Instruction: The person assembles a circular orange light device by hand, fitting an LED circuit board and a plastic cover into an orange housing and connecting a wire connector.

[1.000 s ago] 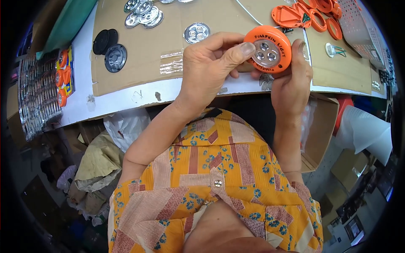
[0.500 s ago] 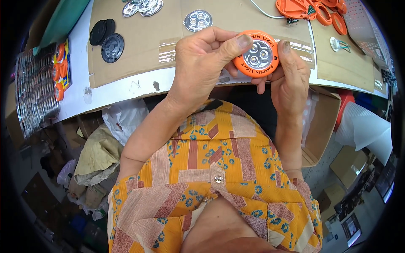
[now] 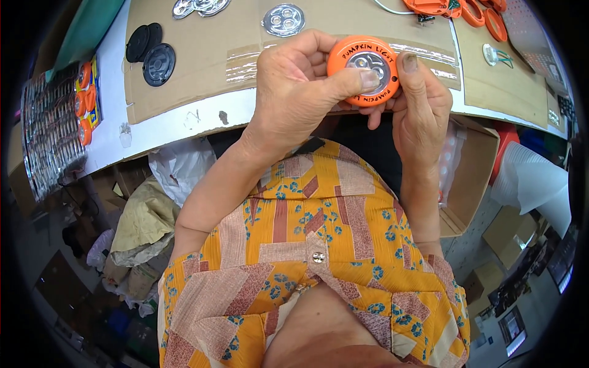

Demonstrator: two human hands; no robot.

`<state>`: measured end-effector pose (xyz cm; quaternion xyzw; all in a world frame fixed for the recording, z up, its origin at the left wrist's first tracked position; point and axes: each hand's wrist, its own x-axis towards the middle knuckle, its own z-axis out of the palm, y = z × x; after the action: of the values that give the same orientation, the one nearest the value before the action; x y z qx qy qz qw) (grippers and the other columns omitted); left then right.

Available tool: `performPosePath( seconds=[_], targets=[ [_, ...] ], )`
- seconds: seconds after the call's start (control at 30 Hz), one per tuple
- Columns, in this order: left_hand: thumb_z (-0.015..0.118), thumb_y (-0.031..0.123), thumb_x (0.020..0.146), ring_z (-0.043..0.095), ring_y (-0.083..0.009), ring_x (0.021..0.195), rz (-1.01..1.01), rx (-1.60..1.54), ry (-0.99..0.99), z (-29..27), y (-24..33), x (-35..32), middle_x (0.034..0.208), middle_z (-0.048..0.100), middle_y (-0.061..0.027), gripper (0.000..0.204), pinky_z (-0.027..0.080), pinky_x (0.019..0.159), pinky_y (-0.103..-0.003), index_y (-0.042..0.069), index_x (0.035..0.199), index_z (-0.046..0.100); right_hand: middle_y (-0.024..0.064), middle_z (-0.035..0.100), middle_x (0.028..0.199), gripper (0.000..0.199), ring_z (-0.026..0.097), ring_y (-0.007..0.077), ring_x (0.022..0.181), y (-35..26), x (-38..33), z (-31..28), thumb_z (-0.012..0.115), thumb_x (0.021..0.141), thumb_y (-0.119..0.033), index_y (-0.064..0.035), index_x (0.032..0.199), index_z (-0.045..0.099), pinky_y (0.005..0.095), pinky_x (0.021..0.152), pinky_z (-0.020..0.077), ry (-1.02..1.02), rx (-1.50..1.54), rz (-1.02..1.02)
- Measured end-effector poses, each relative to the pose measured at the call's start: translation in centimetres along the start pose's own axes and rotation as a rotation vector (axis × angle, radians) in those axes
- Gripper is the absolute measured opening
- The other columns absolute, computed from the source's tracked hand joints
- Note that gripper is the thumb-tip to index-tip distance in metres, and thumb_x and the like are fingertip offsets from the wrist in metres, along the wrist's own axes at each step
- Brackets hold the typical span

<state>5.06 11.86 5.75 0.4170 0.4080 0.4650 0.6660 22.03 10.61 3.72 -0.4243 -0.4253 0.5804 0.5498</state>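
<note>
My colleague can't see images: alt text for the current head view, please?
A person's left hand and right hand hold a round orange light, left thumb on its silvery face. Black discs lie on cardboard at left, orange rings at upper right.

Mustard flower-print top (image 3: 300,236), round button (image 3: 318,257)
</note>
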Motion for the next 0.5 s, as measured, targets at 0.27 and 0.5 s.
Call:
performPosePath(
  seconds=[0.27, 0.5],
  targets=[
    [0.073, 0.005, 0.086, 0.069, -0.0149, 0.089, 0.029, 0.027, 0.017, 0.4, -0.4, 0.1, 0.1, 0.071, -0.012, 0.031, 0.058, 0.083, -0.028, -0.007, 0.112, 0.062, 0.0063, 0.066, 0.075, 0.038, 0.06, 0.0088, 0.052, 0.0, 0.0, 0.0, 0.052, 0.105, -0.03, 0.0046, 0.102, 0.067, 0.0198, 0.043, 0.0469, 0.043, 0.01, -0.008],
    [0.068, 0.005, 0.091, 0.066, -0.0204, 0.105, 0.053, 0.18, 0.028, -0.8, -0.7, 0.3, 0.116, 0.066, -0.0132, 0.04, 0.052, 0.097, -0.034, -0.007, 0.127, 0.056, 0.0051, 0.061, 0.06, 0.031, 0.056, 0.0085, 0.045, 0.1, 0.7, 0.2, 0.055, 0.101, -0.021, 0.0025, 0.082, 0.064, 0.0242, 0.04, 0.0442, 0.043, -0.036, -0.011]
  ],
)
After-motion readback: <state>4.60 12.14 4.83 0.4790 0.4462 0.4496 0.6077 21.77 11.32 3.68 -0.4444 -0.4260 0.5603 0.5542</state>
